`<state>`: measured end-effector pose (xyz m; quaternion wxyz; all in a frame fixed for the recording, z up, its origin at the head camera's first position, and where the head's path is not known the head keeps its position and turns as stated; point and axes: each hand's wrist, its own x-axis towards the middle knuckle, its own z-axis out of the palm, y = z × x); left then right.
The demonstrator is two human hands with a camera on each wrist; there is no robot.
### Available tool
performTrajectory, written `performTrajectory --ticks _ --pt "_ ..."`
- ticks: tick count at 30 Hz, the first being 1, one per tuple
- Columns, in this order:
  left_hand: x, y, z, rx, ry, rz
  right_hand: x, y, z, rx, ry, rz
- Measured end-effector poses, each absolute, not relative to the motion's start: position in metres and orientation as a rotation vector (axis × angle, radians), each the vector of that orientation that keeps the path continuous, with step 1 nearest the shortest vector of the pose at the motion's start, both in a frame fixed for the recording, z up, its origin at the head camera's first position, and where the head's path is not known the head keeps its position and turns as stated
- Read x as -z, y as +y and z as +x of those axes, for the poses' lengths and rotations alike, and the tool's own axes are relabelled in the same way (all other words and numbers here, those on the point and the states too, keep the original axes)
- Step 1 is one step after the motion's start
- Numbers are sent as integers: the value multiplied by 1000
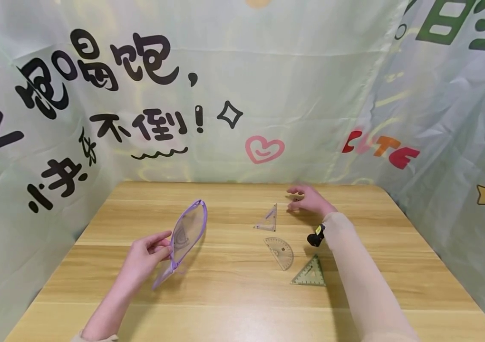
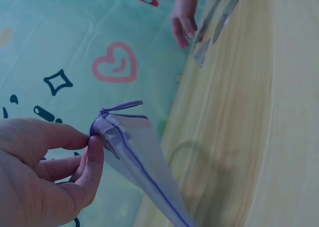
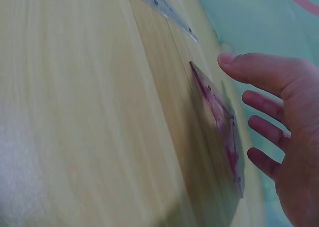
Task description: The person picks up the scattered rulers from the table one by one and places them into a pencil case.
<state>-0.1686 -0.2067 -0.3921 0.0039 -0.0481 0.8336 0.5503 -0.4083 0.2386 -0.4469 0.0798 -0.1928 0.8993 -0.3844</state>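
Observation:
My left hand point(image 1: 146, 254) pinches a translucent zip pouch point(image 1: 193, 225) with purple edging by its rim, holding it tilted over the left of the table. A darker printed patch shows on or through its side. In the left wrist view, thumb and fingertips meet at the pouch's point(image 2: 149, 167) zip corner. Far right, my right hand point(image 1: 308, 199) hovers with spread fingers, holding nothing. Beneath it in the right wrist view lies a pinkish clear set square point(image 3: 219, 117), apart from the fingers. Another clear set square point(image 1: 273, 221) lies left of this hand.
A clear protractor point(image 1: 286, 254) and a greenish set square point(image 1: 297, 280) lie nearer on the wooden table point(image 1: 225, 304). At the right cuff sits a small black device point(image 1: 316, 236). A printed cloth point(image 1: 311, 95) hangs behind the table's far edge and along both sides.

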Motion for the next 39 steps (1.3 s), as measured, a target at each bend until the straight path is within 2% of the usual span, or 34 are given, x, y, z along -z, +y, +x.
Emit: performTrajectory --ticks 39 --pt "397 -203 -166 -1734 2597 -151 466 263 -400 1066 2725 -493"
